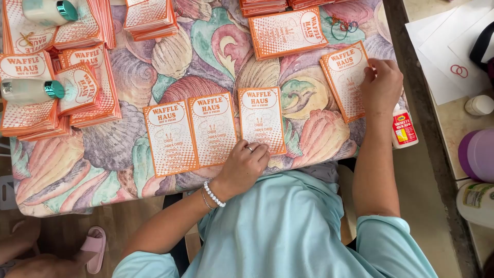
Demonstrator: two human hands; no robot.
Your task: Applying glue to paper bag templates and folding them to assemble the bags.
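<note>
As I look down from the head camera, the counter (154, 67) fills most of the view, draped in a cloth printed with large pastel seashells. On it lie orange-and-white printed cards in several lots: thick stacks (31, 110) at the far left, more stacks (149, 18) along the top edge, and one stack (288, 32) near the top centre. Three single cards lie side by side close to me: a left card (170, 138), a middle card (212, 127) and a right card (261, 119). A further small pile of cards (346, 80) sits tilted at the right end of the counter.

My left hand (244, 167) rests flat, fingers loosely curled and gripping nothing, with its fingertips touching the lower edge of the right card and the corner of the middle card; a ring and a white bead bracelet (214, 194) show on it. My right hand (381, 86) lies on the right edge of the tilted pile, fingers bent and pinching at the top card's edge; I cannot tell whether the card is lifted.

Just beside the right hand stands a small white glue bottle (403, 126) with a red label. Two pale bottles with teal caps (31, 90) (49, 10) lie on the left stacks. Rubber bands (342, 25) lie near the top right.
</note>
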